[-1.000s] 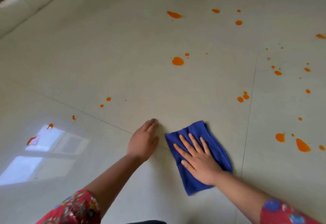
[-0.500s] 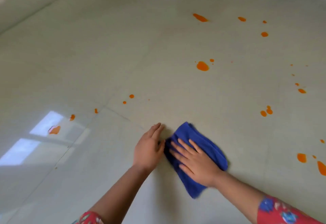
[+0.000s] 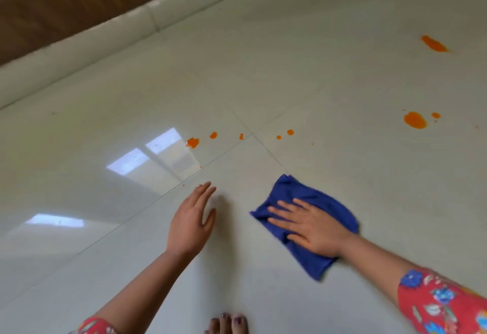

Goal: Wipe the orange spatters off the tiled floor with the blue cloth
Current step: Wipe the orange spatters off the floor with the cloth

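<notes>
- The blue cloth (image 3: 292, 191) lies rumpled on the tiled floor (image 3: 316, 83), low and right of centre. Its long way runs roughly from 10 to 4 o'clock.
- My right hand (image 3: 313, 231) lies flat on top of it. The fingers are straight and spread, pointing to 10 o'clock, and they press the cloth down rather than gripping it.
- The cloth covers no orange at present, and the tile around it looks clean.
- From the cloth, the nearest marks are a pair of small spatters (image 3: 290, 132) at about 12 o'clock, just past the crossing of the tile joints.
- The row of drops (image 3: 213, 135) runs on leftward to a larger splash (image 3: 192, 142) at 10 o'clock, beside the window glare.
- A big blob (image 3: 415, 120) sits at 1 to 2 o'clock, well apart, with a streak (image 3: 433, 44) farther off at 1 o'clock.
- My left hand (image 3: 191, 225) is at 9 o'clock from the cloth and apart from it. It is open, fingers straight and together, and holds nothing; I cannot tell whether it bears on the tile.
- I judge the next stroke is a forward push of my right hand toward 12 o'clock.
</notes>
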Demonstrator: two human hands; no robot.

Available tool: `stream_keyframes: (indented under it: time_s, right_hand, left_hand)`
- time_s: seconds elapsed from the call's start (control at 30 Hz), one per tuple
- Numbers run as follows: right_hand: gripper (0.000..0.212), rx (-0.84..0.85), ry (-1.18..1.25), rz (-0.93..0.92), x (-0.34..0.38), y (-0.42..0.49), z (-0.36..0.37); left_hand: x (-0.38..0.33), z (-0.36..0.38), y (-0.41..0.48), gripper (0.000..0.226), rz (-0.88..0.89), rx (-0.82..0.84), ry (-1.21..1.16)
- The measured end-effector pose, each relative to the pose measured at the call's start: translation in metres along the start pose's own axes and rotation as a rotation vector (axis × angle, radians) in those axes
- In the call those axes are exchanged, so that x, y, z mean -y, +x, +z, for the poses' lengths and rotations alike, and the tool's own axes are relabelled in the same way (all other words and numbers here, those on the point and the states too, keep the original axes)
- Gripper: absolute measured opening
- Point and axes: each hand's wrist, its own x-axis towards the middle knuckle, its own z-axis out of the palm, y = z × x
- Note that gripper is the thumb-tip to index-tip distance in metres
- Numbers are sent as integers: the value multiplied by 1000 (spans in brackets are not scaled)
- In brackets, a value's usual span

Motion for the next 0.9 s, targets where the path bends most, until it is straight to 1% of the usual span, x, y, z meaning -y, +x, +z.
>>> stream_keyframes:
  time_s: [0.03,0.13,0.17,0.2,0.23,0.3,0.37,0.4,0.5,0.53,0.57,0.63,0.7,0.73,0.8,0.9]
  right_hand:
    - [57,-10,-28,45,-14,4,-1]
    - [57,-87,43,503,-38,36,-12]
    - [58,-98,61,592,-32,54,-13]
    - [58,-100,77,619,-22,74,-15]
    - [58,-102,94,587,-9,90,-16]
    - [57,-96,66,412,16,104,-14]
    - [56,-84,37,251,34,93,-9]
    - [55,-86,36,227,42,85,-5]
    - [55,-138,83,305,66,76,-2]
    - [55,-160,89,299,74,84,-3]
    - [55,-174,91,263,83,95,-5]
    - [54,-167,100,116,97,127,-8]
    - [53,-126,114,-9,99,163,-10]
    - [53,-105,102,-36,93,182,-13]
    - [52,-96,98,21,77,210,-18]
    - [52,-143,122,256,70,217,-23]
  left_hand:
    - [14,-7,-2,50,-45,-22,9]
    - [45,-16,-2,52,-151,-67,30]
    - [53,-18,0,53,-184,-83,27]
    - [60,-18,2,54,-207,-99,22]
    - [65,-18,6,53,-223,-120,16]
    - [77,-19,15,52,-253,-181,-10]
    - [88,-20,22,51,-268,-234,-19]
    - [95,-20,24,50,-277,-256,-17]
    - [115,-18,28,48,-318,-309,-8]
    - [120,-16,28,47,-346,-326,-15]
    - [122,-14,28,46,-378,-340,-24]
    - [123,-11,29,45,-423,-364,-36]
    - [123,-9,29,44,-418,-376,-39]
    - [125,-9,28,44,-411,-382,-44]
    - [126,-10,29,46,-399,-387,-50]
    - [127,-9,29,46,-395,-388,-62]
